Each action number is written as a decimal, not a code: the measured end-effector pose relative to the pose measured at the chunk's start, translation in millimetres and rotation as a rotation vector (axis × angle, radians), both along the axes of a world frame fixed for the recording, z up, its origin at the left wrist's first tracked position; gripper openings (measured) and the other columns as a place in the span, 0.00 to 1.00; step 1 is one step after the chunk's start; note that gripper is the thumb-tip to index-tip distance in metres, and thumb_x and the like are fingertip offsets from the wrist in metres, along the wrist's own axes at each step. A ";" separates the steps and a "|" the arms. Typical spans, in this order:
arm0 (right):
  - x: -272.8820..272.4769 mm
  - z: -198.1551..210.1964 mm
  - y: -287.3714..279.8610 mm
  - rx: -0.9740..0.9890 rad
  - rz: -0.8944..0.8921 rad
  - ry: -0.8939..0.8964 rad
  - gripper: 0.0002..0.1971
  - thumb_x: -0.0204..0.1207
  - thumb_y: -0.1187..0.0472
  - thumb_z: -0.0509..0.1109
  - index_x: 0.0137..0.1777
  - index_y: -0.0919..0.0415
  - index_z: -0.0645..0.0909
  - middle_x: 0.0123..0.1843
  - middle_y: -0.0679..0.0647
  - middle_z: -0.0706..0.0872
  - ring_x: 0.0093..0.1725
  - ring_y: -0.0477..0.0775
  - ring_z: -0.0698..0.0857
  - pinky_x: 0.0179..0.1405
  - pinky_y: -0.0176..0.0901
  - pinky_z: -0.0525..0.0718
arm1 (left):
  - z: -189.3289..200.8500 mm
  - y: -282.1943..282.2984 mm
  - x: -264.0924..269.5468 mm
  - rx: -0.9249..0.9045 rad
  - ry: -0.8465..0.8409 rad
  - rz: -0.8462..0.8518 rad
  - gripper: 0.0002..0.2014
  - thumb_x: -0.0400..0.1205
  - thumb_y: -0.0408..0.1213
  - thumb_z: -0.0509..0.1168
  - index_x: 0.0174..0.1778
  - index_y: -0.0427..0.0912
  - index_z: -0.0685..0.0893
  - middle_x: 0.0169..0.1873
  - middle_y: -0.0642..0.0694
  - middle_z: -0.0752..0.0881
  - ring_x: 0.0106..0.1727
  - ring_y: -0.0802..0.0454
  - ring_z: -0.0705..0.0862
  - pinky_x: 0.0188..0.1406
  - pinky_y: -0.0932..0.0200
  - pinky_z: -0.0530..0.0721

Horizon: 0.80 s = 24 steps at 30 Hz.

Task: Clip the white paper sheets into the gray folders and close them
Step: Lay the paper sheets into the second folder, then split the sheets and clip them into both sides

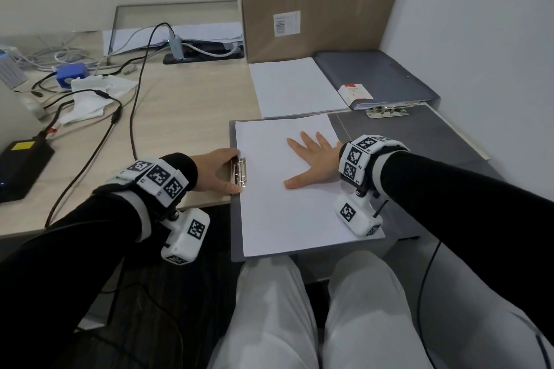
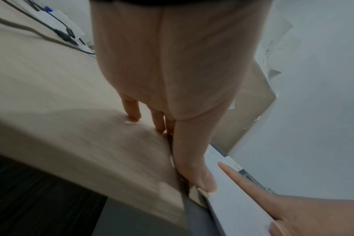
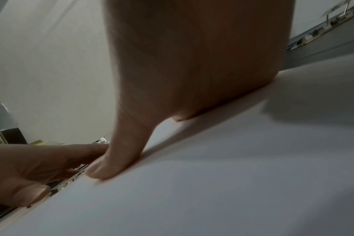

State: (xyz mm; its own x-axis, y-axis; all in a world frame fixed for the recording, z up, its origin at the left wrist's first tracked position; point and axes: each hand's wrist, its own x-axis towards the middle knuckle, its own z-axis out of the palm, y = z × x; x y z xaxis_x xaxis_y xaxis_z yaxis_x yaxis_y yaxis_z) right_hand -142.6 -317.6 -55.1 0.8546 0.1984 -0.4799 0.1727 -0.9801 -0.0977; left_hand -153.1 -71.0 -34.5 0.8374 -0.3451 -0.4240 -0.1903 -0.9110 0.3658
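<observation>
An open gray folder [image 1: 419,141] lies at the desk's front edge with a white paper sheet [image 1: 281,213] on its left half. My right hand [image 1: 314,159] lies flat on the sheet, fingers spread, pressing it down [image 3: 232,159]. My left hand [image 1: 218,171] is at the folder's left edge, thumb and fingers pinching the metal clip [image 1: 241,172], whose bar sits over the sheet's edge. In the right wrist view the left hand [image 3: 30,167] holds the clip [image 3: 71,180]. In the left wrist view my thumb [image 2: 192,167] runs along the sheet's [image 2: 232,199] edge.
A second white sheet stack [image 1: 293,87] lies behind the folder. Beside it is a closed gray folder [image 1: 374,75] with another metal clip [image 1: 386,111] at its near edge. A cardboard box [image 1: 314,3] stands behind. Cables and a black power brick [image 1: 21,168] cover the desk's left.
</observation>
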 end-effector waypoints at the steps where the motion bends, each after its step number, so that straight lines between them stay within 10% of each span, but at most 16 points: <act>1: 0.1 0.2 0.4 0.002 -0.002 0.001 0.56 0.62 0.21 0.60 0.81 0.37 0.30 0.84 0.44 0.28 0.83 0.58 0.29 0.79 0.68 0.37 | 1.4 -1.0 -2.9 -0.012 0.016 0.016 0.53 0.60 0.61 0.68 0.79 0.41 0.60 0.77 0.48 0.66 0.79 0.51 0.65 0.79 0.56 0.63; 11: 9.9 10.9 -3.1 0.120 -0.054 0.057 0.41 0.74 0.27 0.47 0.84 0.43 0.40 0.86 0.47 0.38 0.85 0.57 0.37 0.82 0.63 0.38 | 12.4 -8.9 4.3 0.021 0.054 0.076 0.32 0.82 0.47 0.64 0.81 0.45 0.61 0.76 0.51 0.70 0.79 0.50 0.67 0.69 0.66 0.63; 17: 39.5 48.9 -28.4 0.513 -0.263 -0.239 0.30 0.79 0.46 0.65 0.79 0.56 0.67 0.82 0.52 0.67 0.80 0.52 0.65 0.74 0.38 0.61 | 25.2 -25.8 57.1 -0.182 -0.106 0.358 0.25 0.82 0.46 0.63 0.74 0.39 0.74 0.73 0.42 0.77 0.73 0.44 0.75 0.73 0.53 0.71; 24: 96.8 54.2 -62.2 0.494 -0.401 -0.220 0.35 0.79 0.53 0.67 0.83 0.59 0.56 0.84 0.56 0.61 0.82 0.56 0.63 0.76 0.42 0.63 | 26.4 -75.2 122.1 -0.273 -0.078 0.522 0.28 0.85 0.43 0.58 0.79 0.32 0.66 0.78 0.36 0.69 0.77 0.40 0.71 0.77 0.49 0.70</act>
